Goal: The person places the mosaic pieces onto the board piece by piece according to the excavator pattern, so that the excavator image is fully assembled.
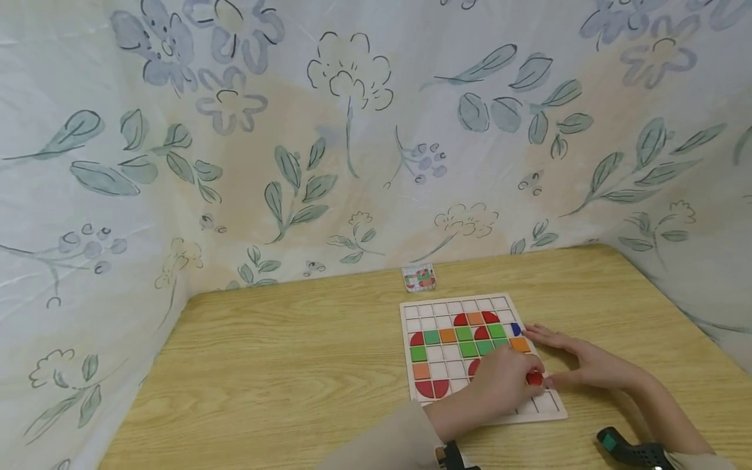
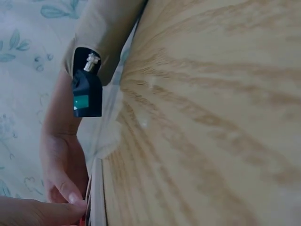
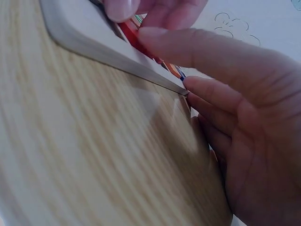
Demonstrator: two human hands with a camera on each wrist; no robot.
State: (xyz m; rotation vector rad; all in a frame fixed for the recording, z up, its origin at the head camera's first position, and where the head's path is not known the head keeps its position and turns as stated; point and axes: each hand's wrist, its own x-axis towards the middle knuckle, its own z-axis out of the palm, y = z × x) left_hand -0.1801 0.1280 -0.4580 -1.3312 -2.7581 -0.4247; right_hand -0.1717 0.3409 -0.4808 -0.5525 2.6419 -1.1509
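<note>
A white grid board (image 1: 423, 316) lies on the wooden table, bearing red, green, orange and blue flat pieces. My left hand (image 1: 508, 382) reaches across the board's lower right part and pinches a red piece (image 1: 534, 378) against its surface. My right hand (image 1: 593, 365) lies along the board's right edge with its fingers extended. Its thumb touches or nearly touches the red piece (image 3: 136, 42), beside the left fingertips. Its fingertips are at the board's edge near a blue piece (image 1: 516, 329). The left hand hides part of the grid.
Behind the board a small printed card (image 1: 419, 278) with a coloured pattern lies on the table (image 1: 264, 365). A floral cloth (image 1: 352, 130) hangs around the back and sides. Black devices (image 1: 637, 450) are strapped at the wrists.
</note>
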